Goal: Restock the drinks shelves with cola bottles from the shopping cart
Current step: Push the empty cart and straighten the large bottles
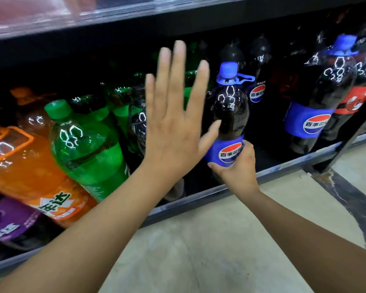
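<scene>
Surface: a low drinks shelf with a grey metal front rail and a dark interior is seen; an upper shelf runs above it, its contents blurred.
Room: a pale tiled floor lies in front of the rail, crossed at the right by a dark marbled band.
Cola count: three blue-labelled bottles are noted, namely the held cola bottle, a second cola bottle just behind it, and a third cola bottle well to the right.
Other stock: one red-labelled dark bottle at far right; two orange bottles; one purple-labelled bottle at lower left; a green bottle in front, with more behind that cannot be counted.
Contents: dark liquid is seen in the cola bottles; all visible caps are on.
Task item position: the held cola bottle is upright inside the shelf opening, between the green stock and the third cola bottle; its base is hidden.
Right hand: fingers are wrapped round the blue label.
Left hand: raised flat before the bottles, fingers straight and slightly spread; thumb contact with the held bottle cannot be told.
</scene>
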`<state>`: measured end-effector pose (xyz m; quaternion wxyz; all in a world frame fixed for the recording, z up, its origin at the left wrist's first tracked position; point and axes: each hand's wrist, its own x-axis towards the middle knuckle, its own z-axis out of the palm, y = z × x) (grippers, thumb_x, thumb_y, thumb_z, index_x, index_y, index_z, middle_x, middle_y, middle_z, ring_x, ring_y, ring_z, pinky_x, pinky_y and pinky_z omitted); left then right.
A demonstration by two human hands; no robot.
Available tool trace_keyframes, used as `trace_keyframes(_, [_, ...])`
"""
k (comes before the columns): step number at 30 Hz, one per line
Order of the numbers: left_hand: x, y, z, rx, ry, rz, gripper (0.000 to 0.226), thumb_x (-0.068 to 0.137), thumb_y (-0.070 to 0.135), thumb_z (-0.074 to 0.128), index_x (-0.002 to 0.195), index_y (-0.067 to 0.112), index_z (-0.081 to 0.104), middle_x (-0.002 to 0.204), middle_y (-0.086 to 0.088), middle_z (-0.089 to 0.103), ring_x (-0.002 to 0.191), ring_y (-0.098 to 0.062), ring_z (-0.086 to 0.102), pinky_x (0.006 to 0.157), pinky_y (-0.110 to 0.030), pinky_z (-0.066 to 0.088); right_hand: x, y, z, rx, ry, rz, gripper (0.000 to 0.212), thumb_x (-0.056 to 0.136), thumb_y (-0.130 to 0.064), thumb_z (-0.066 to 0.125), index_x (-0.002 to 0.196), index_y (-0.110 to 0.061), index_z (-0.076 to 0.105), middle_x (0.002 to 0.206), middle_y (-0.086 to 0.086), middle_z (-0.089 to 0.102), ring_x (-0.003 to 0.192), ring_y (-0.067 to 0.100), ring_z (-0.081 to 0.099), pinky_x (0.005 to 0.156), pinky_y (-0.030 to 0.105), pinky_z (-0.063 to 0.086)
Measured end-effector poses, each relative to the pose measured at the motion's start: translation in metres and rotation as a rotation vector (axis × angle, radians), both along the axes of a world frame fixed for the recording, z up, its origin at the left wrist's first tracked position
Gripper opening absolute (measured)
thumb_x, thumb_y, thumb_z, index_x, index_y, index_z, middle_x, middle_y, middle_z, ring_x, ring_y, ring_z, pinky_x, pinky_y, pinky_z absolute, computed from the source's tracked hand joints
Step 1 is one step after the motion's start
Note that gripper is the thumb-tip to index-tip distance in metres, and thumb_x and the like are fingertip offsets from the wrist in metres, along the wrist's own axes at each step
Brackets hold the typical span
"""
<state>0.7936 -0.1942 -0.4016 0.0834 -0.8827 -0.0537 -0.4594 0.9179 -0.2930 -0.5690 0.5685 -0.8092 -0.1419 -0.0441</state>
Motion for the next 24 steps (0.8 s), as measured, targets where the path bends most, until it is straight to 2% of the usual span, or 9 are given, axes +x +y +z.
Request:
trace_keyframes(3, [-0.006, 0.015, -0.008, -0.149, -0.019, 0.221, 0.091, 0.082, 0.054, 0.060, 0.149, 0.004, 0.024, 0.152, -0.036, 0.014, 0.142, -0.049, 0.011, 0.115, -0.054, 0.002, -0.002, -0.001, 0.001, 0.009, -0.014, 0.001, 0.097, 0.046, -0.030, 0.093, 0.126, -0.013, 0.041, 0.119, 0.003, 0.051, 0.114, 0.023, 0.053, 0.097, 0.041, 0.048])
trace_keyframes(6, [-0.010, 0.029, -0.018, -0.422, -0.072, 0.229, 0.106, 0.080, 0.057, 0.065, 0.152, 0.004, 0.008, 0.156, -0.031, 0.001, 0.145, -0.043, 0.003, 0.116, -0.051, 0.003, -0.003, -0.002, 0.002, 0.010, -0.001, -0.004, 0.098, 0.048, -0.027, 0.094, 0.129, -0.011, 0.040, 0.122, 0.004, 0.049, 0.116, 0.023, 0.051, 0.100, 0.039, 0.047])
trace_keyframes(9, [-0.013, 0.034, -0.033, -0.795, -0.126, 0.053, 0.120, 0.073, 0.050, 0.077, 0.153, 0.010, -0.003, 0.160, -0.014, -0.002, 0.148, -0.024, 0.002, 0.118, -0.023, 0.006, -0.002, -0.002, 0.000, 0.016, 0.025, -0.006, 0.098, 0.046, -0.033, 0.093, 0.127, -0.012, 0.042, 0.120, 0.004, 0.052, 0.113, 0.023, 0.053, 0.098, 0.040, 0.049])
trace_keyframes(10, [-0.013, 0.033, -0.039, -0.895, -0.146, 0.021, 0.124, 0.069, 0.049, 0.081, 0.153, 0.013, -0.003, 0.160, -0.009, 0.003, 0.148, -0.019, 0.005, 0.117, -0.020, 0.007, -0.001, -0.002, -0.001, 0.018, 0.045, -0.007, 0.097, 0.044, -0.038, 0.093, 0.125, -0.013, 0.044, 0.119, 0.003, 0.054, 0.112, 0.023, 0.055, 0.096, 0.040, 0.050])
trace_keyframes(13, [-0.012, 0.029, -0.058, -1.075, -0.200, 0.012, 0.131, 0.057, 0.045, 0.088, 0.152, 0.021, 0.002, 0.158, -0.004, 0.017, 0.145, -0.016, 0.020, 0.119, -0.033, 0.020, 0.000, -0.001, -0.005, 0.009, 0.102, -0.005, 0.103, 0.040, -0.044, 0.092, 0.126, -0.014, 0.044, 0.119, 0.002, 0.054, 0.112, 0.021, 0.055, 0.096, 0.041, 0.050])
trace_keyframes(15, [-0.014, 0.030, -0.071, -1.140, -0.180, 0.007, 0.132, 0.051, 0.039, 0.092, 0.151, 0.025, 0.006, 0.154, -0.003, 0.027, 0.140, -0.014, 0.030, 0.116, -0.035, 0.028, 0.000, 0.000, -0.006, -0.005, 0.101, -0.004, 0.106, 0.038, -0.044, 0.093, 0.127, -0.014, 0.044, 0.119, 0.002, 0.054, 0.113, 0.022, 0.054, 0.097, 0.042, 0.049])
trace_keyframes(17, [-0.018, 0.031, -0.084, -1.212, -0.140, -0.002, 0.130, 0.050, 0.030, 0.094, 0.149, 0.023, 0.011, 0.147, 0.003, 0.036, 0.131, -0.007, 0.039, 0.111, -0.022, 0.030, 0.000, 0.001, -0.007, -0.015, 0.094, -0.006, 0.105, 0.038, -0.042, 0.093, 0.126, -0.014, 0.044, 0.119, 0.003, 0.054, 0.113, 0.023, 0.053, 0.098, 0.043, 0.048])
trace_keyframes(19, [-0.021, 0.032, -0.095, -1.260, -0.105, 0.013, 0.120, 0.049, 0.024, 0.095, 0.144, 0.018, 0.023, 0.131, 0.009, 0.045, 0.119, -0.004, 0.044, 0.096, -0.006, 0.029, 0.001, 0.002, -0.008, -0.018, 0.091, -0.009, 0.104, 0.039, -0.041, 0.094, 0.126, -0.013, 0.043, 0.118, 0.003, 0.054, 0.113, 0.023, 0.053, 0.098, 0.043, 0.048])
trace_keyframes(24, [-0.014, 0.037, -0.104, -1.286, -0.059, 0.018, 0.102, 0.051, 0.025, 0.095, 0.133, 0.014, 0.035, 0.116, 0.011, 0.050, 0.100, -0.001, 0.048, 0.075, 0.008, 0.030, 0.001, 0.002, -0.009, 0.006, 0.089, 0.016, 0.098, 0.039, -0.042, 0.093, 0.120, -0.020, 0.042, 0.114, -0.001, 0.057, 0.111, 0.021, 0.055, 0.093, 0.041, 0.052])
